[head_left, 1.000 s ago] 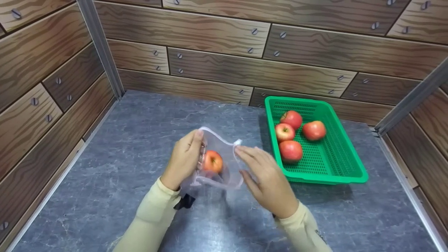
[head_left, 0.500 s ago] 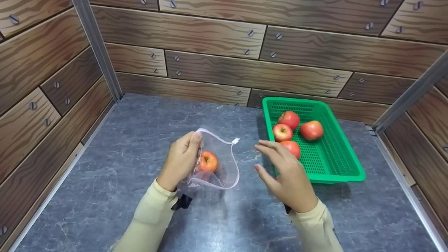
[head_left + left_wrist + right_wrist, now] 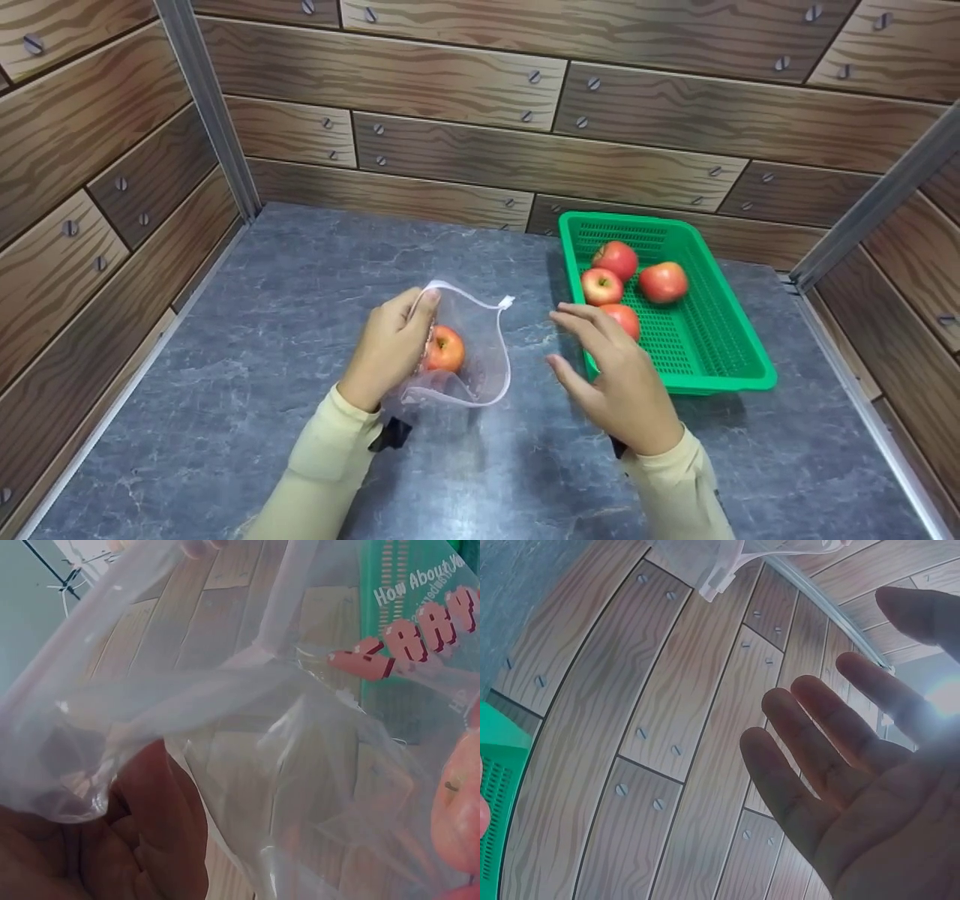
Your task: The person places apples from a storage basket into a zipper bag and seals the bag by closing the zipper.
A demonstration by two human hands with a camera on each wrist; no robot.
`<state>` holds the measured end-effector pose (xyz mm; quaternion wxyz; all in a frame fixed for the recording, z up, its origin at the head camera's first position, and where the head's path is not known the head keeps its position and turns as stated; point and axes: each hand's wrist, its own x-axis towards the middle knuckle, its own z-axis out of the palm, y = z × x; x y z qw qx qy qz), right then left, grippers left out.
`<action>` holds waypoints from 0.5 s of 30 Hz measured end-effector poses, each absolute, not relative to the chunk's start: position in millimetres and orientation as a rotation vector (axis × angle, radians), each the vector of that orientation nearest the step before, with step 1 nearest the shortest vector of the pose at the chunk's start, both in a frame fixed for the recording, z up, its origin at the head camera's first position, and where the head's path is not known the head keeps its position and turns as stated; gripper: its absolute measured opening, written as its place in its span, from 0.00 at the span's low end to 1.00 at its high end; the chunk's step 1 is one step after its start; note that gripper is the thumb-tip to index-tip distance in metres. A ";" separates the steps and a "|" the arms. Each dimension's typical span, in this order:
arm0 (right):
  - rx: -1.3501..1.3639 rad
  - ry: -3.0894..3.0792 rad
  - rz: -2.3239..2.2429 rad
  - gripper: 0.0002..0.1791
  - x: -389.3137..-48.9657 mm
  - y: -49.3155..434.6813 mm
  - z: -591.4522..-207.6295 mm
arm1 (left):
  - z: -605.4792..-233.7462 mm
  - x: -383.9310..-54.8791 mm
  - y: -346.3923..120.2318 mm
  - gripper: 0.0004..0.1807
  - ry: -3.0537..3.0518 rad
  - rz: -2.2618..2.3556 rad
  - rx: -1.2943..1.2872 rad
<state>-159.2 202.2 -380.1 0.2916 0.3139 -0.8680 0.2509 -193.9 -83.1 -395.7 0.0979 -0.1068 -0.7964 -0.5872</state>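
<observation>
Right grip (image 3: 619,382), spread, has come off the bag (image 3: 484,356); left grip (image 3: 386,343) pinches its left side.

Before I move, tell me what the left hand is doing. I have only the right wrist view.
Observer: In the head view, the left hand grips one side of a clear bag.

Operator: Tell me whether that bag has anything in it.

Observer: Yes, at least one apple shows inside it. I can't tell through the plastic whether there are more.

Operator: I catch just a corner of the green basket. Count what it holds.

Observer: Four apples show there in the head view, the nearest one partly hidden behind the right hand.
</observation>
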 end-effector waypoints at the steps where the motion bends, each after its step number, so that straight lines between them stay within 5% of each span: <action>1: 0.833 -2.320 0.669 0.28 -159.1 202.7 -380.1 | -395.8 -193.9 -83.2 0.23 -2.357 -1.732 -0.316; 15: 0.735 -2.401 0.670 0.28 -162.9 220.9 -389.2 | -393.0 -190.8 -83.2 0.26 -2.417 -1.411 -0.275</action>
